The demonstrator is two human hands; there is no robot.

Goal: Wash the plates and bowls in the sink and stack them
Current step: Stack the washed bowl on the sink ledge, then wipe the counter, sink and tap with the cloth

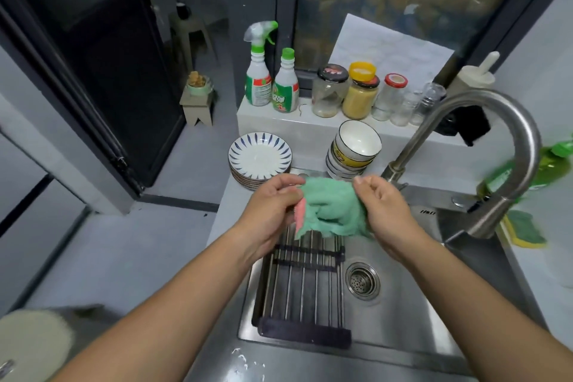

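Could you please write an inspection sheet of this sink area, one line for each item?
Surface: steel sink, no dishes in the basin; a roll-up rack lies over its left part.
Job's things: stack of plates and stack of bowls stand on the counter behind the sink.
Clutter: spray bottle, green-capped bottle, several jars, a sponge right of the faucet.
Grippers: left hand and right hand both hold a green cloth above the rack.
Cables: nothing seen.
Surroundings: dark door on the left, window behind the ledge, small stool on the floor.
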